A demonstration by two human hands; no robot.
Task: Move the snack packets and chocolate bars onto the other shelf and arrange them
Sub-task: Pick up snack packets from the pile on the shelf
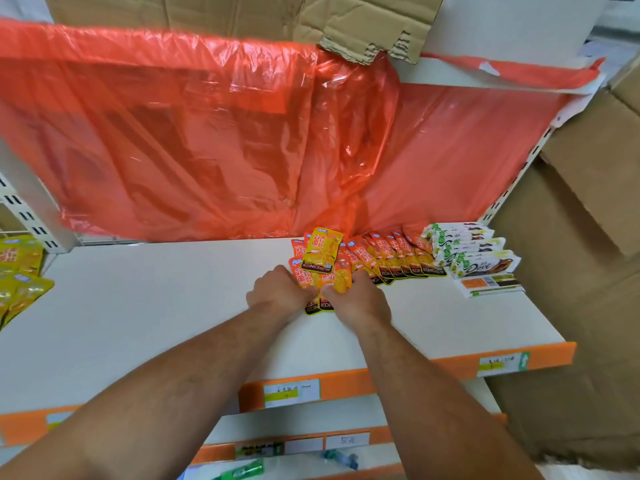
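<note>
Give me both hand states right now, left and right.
Left hand: closed, gripping the orange snack packets on the shelf.
Right hand: closed, gripping the same packets.

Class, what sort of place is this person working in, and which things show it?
Probably a shop aisle being stocked: a white shelf with orange edge strips carrying price labels, overlapping Konchew snack packets beside stacked Dove chocolate bars, and cardboard boxes alongside.
</note>
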